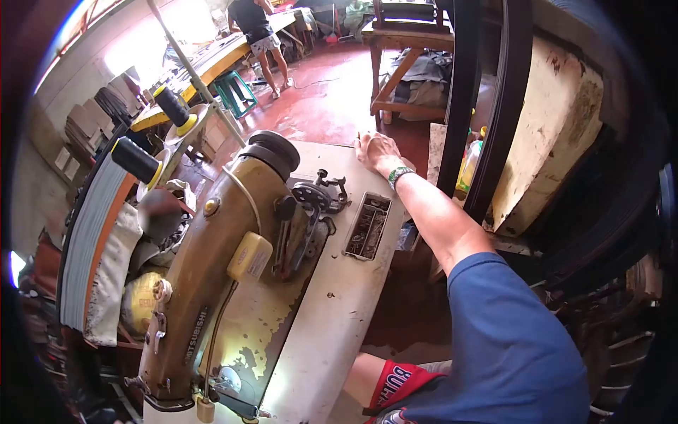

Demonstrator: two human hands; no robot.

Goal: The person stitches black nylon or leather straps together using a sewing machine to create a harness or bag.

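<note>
My right hand (379, 152) reaches to the far right corner of the pale sewing table (332, 297), where its slightly bent fingers lie apart at the edge. I see nothing held in it. A beaded green band (400, 174) circles the wrist. Left of the arm stands a brown Mitsubishi sewing machine (205, 275), its lamp lit by the needle end. A black bobbin winder (318, 194) sits on the tabletop, and beside it a recessed tray (368, 226) contains small parts I cannot make out. My left hand is outside the view.
Two black thread cones (138, 161) stand at the left by a stack of sheets (92, 247). Dark vertical straps (494, 106) hang at the right near a worn cream panel (547, 134). Further back are a wooden stand (409, 42), a green stool (235, 93) and a person (258, 35) at a long table.
</note>
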